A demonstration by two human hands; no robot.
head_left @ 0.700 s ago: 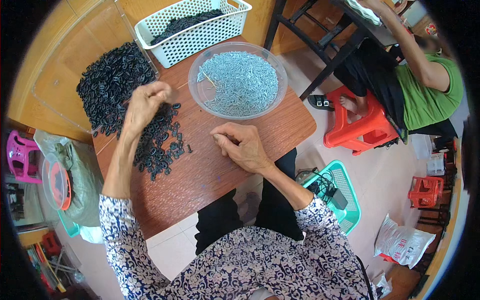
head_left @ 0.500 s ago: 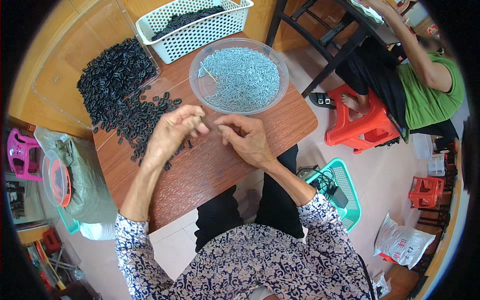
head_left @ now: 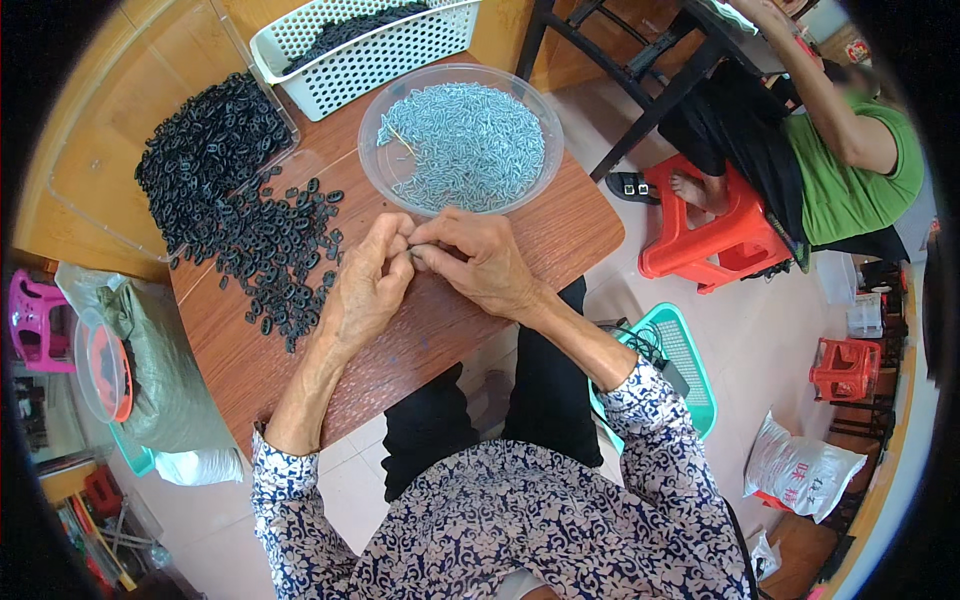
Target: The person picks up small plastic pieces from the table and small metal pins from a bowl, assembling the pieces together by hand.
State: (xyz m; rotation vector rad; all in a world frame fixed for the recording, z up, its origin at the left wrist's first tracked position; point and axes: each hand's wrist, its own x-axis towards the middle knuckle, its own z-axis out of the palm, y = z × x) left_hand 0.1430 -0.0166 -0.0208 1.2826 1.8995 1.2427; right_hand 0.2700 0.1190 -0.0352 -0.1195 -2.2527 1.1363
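Above the middle of the brown wooden table (head_left: 250, 395), the fingertips of my left hand (head_left: 368, 290) and my right hand (head_left: 482, 265) meet. Both hands are closed in pinches, and whatever lies between the fingertips is too small and covered to name. Just beyond them stands a round clear plastic bowl (head_left: 553, 170) of small silvery screw-like pins (head_left: 480, 135), with a thin yellow strip (head_left: 402, 142) on top. Left of my left hand, small black oval parts with holes (head_left: 280, 265) lie scattered, spreading from a big heap (head_left: 205, 150) on a clear tray (head_left: 95, 215).
A white perforated basket (head_left: 375, 75) with black pieces stands at the table's far side. To the right are a red stool (head_left: 690, 235), a seated person in green (head_left: 855, 185) and a teal basket (head_left: 690, 365) on the floor. A stuffed green sack (head_left: 165, 365) stands left.
My hands have come together until their fingertips touch; they were slightly apart before. The whole view has shifted a little, moving the table and bowl leftward and up.
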